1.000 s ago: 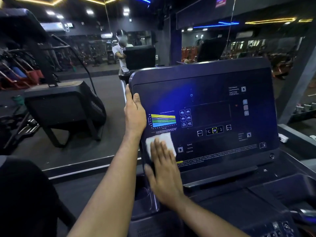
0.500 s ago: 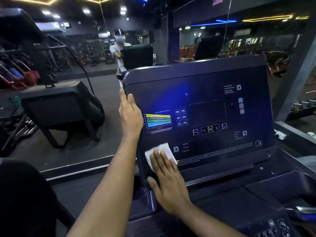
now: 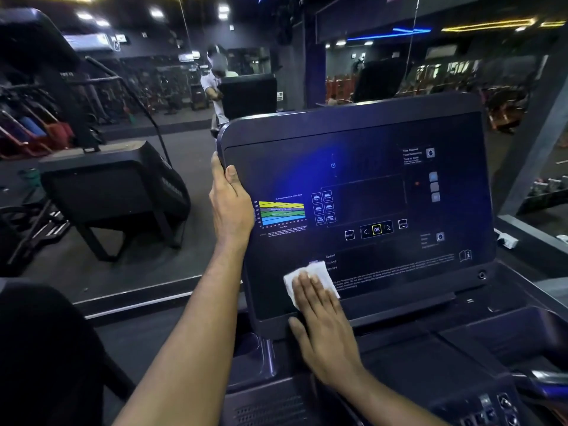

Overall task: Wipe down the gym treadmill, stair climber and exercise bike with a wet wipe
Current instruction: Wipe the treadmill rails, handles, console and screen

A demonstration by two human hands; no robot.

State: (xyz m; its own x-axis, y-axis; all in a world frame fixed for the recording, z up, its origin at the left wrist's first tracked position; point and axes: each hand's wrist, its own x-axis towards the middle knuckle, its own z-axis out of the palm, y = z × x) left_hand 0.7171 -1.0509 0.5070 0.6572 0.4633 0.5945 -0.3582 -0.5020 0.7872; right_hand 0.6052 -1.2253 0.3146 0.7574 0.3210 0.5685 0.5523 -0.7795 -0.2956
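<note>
One edge of the console (image 3: 368,179) is gripped by the left hand (image 3: 230,207); a wet wipe (image 3: 319,272) is pressed low on the console by the flat right hand (image 3: 325,327).

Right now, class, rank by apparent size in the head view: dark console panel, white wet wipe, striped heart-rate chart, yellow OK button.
1. Dark console panel
2. White wet wipe and striped heart-rate chart: look alike; wipe partly hidden
3. Yellow OK button
</note>
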